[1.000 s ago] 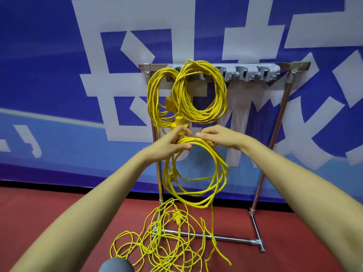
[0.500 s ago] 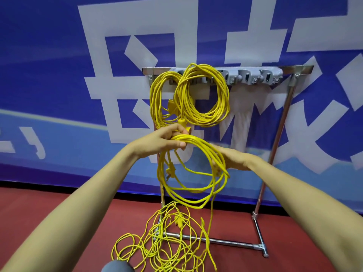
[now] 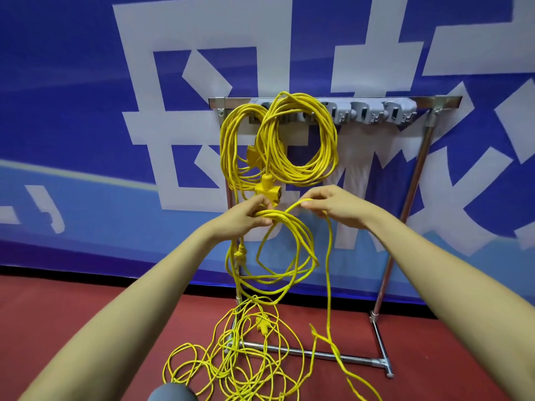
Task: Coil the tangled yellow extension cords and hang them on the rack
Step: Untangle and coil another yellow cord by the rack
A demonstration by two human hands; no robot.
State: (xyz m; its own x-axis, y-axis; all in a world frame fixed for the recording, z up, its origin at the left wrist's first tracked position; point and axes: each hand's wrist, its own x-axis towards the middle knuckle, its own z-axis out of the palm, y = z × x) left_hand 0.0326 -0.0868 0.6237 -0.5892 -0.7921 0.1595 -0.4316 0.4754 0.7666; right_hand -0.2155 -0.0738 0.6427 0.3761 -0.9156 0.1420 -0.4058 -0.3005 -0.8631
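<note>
Yellow cord is hanging as a part-made coil from the left hand, which is gripping its top loops before the rack. The right hand is pinching the next strand. Each new loop should be matching the rest, with the floor tangle feeding freely.

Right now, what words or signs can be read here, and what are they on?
On the blue banner: huge white characters, cropped by the frame and partly hidden by the rack; not readable whole.
On the yellow cords and grey hooks: no text visible.
</note>
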